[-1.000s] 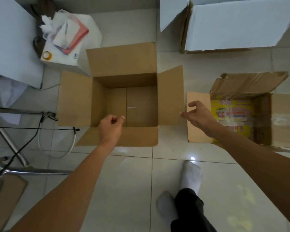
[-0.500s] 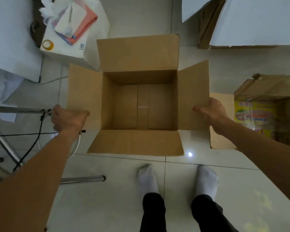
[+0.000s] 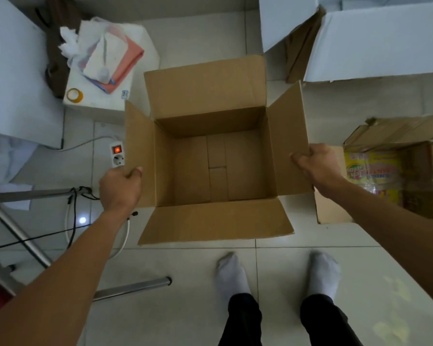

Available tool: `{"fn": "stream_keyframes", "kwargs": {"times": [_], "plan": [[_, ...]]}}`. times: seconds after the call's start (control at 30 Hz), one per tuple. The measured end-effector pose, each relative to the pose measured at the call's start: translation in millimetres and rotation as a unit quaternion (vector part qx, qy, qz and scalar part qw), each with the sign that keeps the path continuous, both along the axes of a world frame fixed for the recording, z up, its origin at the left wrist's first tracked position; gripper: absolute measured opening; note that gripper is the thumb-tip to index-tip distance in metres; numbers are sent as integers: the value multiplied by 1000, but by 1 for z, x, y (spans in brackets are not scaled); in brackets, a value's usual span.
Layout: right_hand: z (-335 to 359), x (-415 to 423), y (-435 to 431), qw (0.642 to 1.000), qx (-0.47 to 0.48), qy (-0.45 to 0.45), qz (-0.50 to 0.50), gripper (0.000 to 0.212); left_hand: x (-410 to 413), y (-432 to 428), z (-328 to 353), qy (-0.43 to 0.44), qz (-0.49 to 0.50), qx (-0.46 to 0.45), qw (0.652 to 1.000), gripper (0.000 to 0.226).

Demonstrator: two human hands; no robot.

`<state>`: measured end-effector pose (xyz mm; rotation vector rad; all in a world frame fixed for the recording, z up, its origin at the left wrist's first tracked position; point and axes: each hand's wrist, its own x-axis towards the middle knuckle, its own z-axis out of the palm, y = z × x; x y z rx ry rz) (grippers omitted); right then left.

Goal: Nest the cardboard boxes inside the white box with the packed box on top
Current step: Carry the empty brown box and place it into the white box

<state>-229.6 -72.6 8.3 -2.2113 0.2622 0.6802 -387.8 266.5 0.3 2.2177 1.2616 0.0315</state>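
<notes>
- Since half a second before, both hands closed onto the side flaps and those flaps tilted up; the left hand (image 3: 120, 188) came in from the floor side to the left flap (image 3: 138, 156).
- Left hand was clamped on the left flap's lower edge, thumb on the inside; right hand (image 3: 315, 166) was clamped on the right flap (image 3: 289, 143), fingers curled over its outer edge.
- Empty box (image 3: 218, 166) stood open on the floor, in front of the feet, flaps splayed.
- White box (image 3: 375, 43) lay at far right, well apart; packed box (image 3: 395, 176) sat just right of the right hand.
- Risk: lifting by flaps alone could bend or tear them at the crease, so the box might sag or drop.
- Risk: the splayed near flap (image 3: 215, 223) and far flap could catch on the white box's rim on the way in.
- Risk: a swing to the right could knock the packed box.
- Risk: the power strip (image 3: 117, 156) and cable lay just beside the left hand; a snag seemed possible.
</notes>
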Motion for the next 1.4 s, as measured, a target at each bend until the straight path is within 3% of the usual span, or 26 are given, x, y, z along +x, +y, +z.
{"fn": "stream_keyframes", "kwargs": {"times": [0.17,0.4,0.7,0.87,0.97,1.27,1.4], "plan": [[57,20,-20,999,-12,-27,21,22,20,-20,70,-37,2,42,998,29],[152,58,-70,997,-11,-71,25,17,62,-74,181,-86,8,51,995,35],[258,153,-177,989,-24,-148,4,15,174,-176,283,-176,-36,47,983,28],[284,221,-212,977,-70,-198,-29,24,258,-217,294,-213,-46,61,974,36],[285,263,-225,971,-84,-219,-39,19,306,-236,285,-219,-56,74,971,38],[256,368,-232,968,-98,-228,-46,13,426,-256,236,-235,-52,43,970,42],[237,410,-233,965,-102,-235,-52,18,464,-256,213,-238,-36,41,970,33]]}}
